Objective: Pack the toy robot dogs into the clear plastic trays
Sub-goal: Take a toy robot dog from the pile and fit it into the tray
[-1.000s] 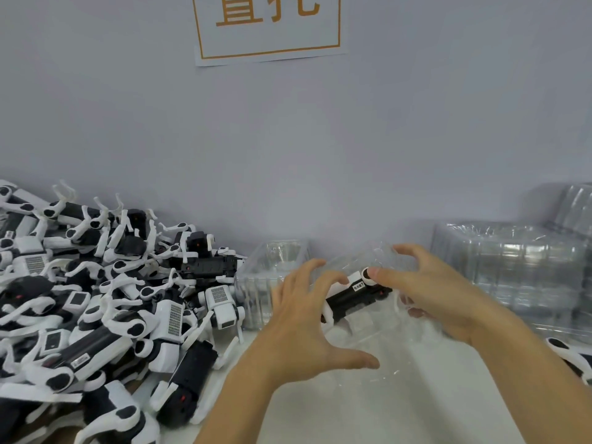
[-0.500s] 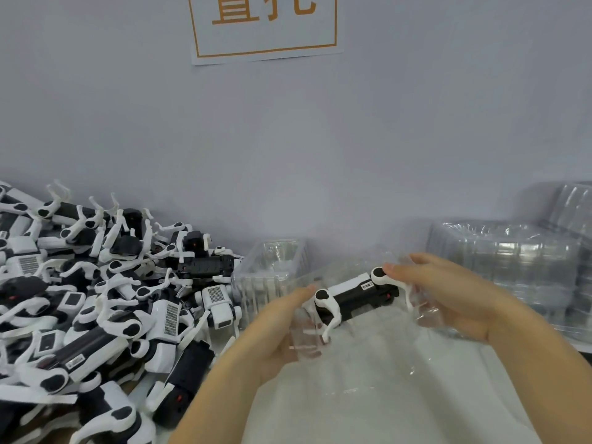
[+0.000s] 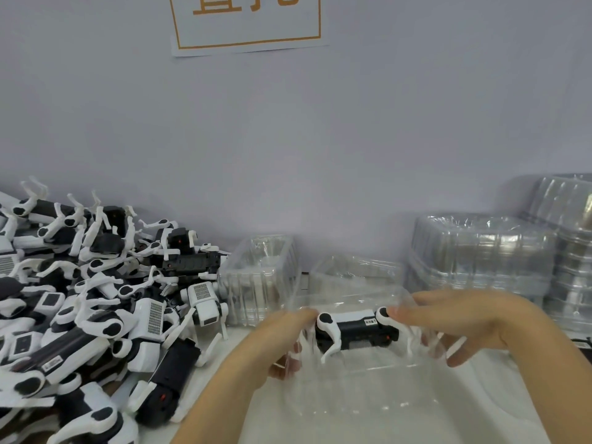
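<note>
Dog (image 3: 355, 330), centre of frame: black body, white legs with black oval joint patches, small white label on the back.
Tray (image 3: 368, 373) around it: clear, colourless.
Dog pile (image 3: 96, 302), left: black and white; several white heads with grey dotted grilles; tiny red marks on some black bodies.
Tray stacks (image 3: 480, 251), right: clear, greyish.
Wall (image 3: 288, 139): pale lavender-grey.
Sign (image 3: 246, 24), top: white, orange border and characters.
Table (image 3: 480, 411): white.

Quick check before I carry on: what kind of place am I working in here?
Most likely a toy factory packing bench. A big heap of loose toy robot dogs lies on the left, stacks of clear plastic trays stand on the right, and a printed station sign hangs on the wall.
</note>
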Motion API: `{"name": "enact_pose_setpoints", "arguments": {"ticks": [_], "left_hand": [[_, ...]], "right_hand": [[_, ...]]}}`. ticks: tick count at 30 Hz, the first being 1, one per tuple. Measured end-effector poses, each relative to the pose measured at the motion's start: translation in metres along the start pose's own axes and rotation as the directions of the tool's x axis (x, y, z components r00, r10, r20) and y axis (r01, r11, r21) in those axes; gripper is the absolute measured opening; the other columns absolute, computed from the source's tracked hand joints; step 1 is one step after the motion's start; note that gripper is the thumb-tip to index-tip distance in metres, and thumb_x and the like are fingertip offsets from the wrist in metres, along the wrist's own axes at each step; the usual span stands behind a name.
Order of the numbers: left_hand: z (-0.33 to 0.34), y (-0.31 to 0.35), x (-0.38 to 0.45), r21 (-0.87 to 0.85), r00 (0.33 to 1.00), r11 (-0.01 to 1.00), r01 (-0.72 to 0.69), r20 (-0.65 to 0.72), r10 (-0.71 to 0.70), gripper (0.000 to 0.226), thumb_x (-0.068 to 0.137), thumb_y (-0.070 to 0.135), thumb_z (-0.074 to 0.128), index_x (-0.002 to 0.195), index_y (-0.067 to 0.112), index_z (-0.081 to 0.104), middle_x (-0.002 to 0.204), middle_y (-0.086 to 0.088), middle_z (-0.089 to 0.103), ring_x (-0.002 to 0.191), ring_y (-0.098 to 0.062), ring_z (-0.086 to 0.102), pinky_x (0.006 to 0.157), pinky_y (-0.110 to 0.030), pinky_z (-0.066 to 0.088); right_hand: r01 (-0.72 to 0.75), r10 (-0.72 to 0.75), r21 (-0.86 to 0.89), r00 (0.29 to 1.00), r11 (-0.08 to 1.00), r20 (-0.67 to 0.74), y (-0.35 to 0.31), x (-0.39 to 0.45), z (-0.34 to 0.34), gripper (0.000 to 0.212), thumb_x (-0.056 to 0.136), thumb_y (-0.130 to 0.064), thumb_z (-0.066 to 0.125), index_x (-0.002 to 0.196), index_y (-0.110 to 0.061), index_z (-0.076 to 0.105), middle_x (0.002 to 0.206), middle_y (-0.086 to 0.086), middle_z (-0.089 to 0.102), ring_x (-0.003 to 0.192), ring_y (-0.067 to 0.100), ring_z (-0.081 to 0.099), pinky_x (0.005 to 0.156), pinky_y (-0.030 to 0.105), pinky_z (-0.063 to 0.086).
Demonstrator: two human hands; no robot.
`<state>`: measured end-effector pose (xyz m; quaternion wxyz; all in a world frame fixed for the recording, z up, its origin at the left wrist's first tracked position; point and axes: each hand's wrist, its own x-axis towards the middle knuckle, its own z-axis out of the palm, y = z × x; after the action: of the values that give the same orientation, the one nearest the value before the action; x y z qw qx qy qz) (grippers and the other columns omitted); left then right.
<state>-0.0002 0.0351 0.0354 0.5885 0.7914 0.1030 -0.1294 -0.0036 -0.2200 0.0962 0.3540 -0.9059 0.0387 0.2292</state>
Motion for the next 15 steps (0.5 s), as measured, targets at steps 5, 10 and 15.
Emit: {"name": "enact_pose_setpoints", "arguments": {"ticks": [5, 10, 15], "left_hand": [[0.013, -0.004, 0.0, 0.027, 0.998, 0.998, -0.054, 0.011, 0.054, 0.028, 0.091, 0.057, 0.055, 0.091, 0.03, 0.061, 0.073, -0.004, 0.063, 0.056, -0.02, 0.064, 0.076, -0.037, 0.059], [0.026, -0.005, 0.004, -0.055, 0.976, 0.987, -0.148, 0.155, 0.155, 0.057, 0.083, 0.085, 0.021, 0.126, 0.057, 0.045, 0.126, 0.021, 0.047, 0.119, -0.006, 0.052, 0.116, -0.039, 0.035], [0.027, -0.016, 0.015, -0.046, 0.974, 0.979, -0.197, 0.101, 0.201, 0.098, 0.073, 0.085, 0.011, 0.146, 0.029, 0.046, 0.156, 0.005, 0.04, 0.144, -0.016, 0.034, 0.122, -0.039, 0.02]], "right_hand": [[-0.028, 0.009, -0.235, 0.996, 0.972, -0.084, -0.007, 0.004, -0.001, 0.07, 0.093, -0.059, 0.055, 0.152, -0.03, 0.031, 0.146, -0.001, 0.044, 0.107, 0.02, 0.064, 0.095, 0.035, 0.055], [0.181, -0.286, -0.404, 0.934, 0.897, -0.215, -0.031, 0.007, 0.02, 0.061, 0.095, -0.056, 0.053, 0.149, -0.032, 0.037, 0.153, -0.008, 0.039, 0.135, 0.015, 0.046, 0.111, 0.031, 0.033], [0.361, -0.51, -0.463, 0.824, 0.809, -0.249, -0.056, 0.02, 0.072, 0.046, 0.094, -0.045, 0.056, 0.138, -0.036, 0.048, 0.144, -0.005, 0.046, 0.137, 0.02, 0.04, 0.113, 0.045, 0.03]]}}
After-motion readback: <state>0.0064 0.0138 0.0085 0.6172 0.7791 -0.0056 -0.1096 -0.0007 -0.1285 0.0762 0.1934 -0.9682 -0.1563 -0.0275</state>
